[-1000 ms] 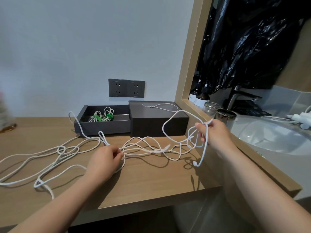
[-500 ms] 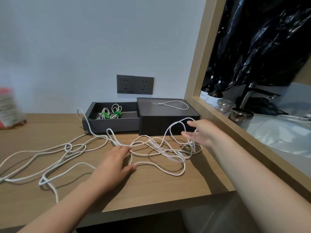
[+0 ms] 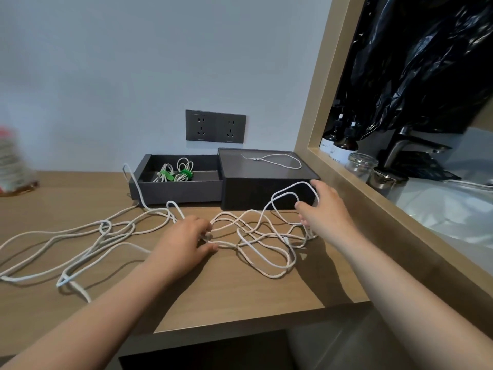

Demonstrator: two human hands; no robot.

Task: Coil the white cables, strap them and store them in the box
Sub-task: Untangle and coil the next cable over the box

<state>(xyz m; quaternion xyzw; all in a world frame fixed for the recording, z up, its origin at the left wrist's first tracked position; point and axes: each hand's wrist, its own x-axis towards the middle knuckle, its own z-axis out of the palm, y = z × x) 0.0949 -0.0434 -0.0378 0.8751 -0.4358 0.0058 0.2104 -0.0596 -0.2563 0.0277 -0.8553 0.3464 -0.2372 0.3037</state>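
Grips a bunch of cable [image 3: 276,275] strands under the curled fingers [image 3: 202,229] of the left hand [image 3: 184,244], thumb below, low to the desk [image 3: 226,295]. Spreads the fingers [image 3: 324,194] of the right hand [image 3: 325,217] straight and loose, clasping nothing. Touches only a raised loop [image 3: 290,186] arching in front of the case [image 3: 266,189] and leaning on the fingertips.

Between the two hands: a slack tangle flat on the desk, long axis left to right. Beyond the left hand: much more cable trailing far left, with a small knot-like ring, one strand climbing the box [image 3: 173,192] corner, and one end lying near the front left. Other end not traceable in the tangle.

Probably gathering slack for a first coil, with most of the length lying left, so nearer the left hand for feeding. Box just behind the left hand, open, already holding strapped coils [image 3: 176,174]. Case beside it, with a short cord [image 3: 280,162] on top.

Little room on the right: wooden frame [image 3: 373,209] close against the right wrist, case just ahead of the fingertips. Open desk leftward and toward the front edge, so better to pull that way. Risk of the ring tightening into a knot, or of a strand snagging on the box corner.
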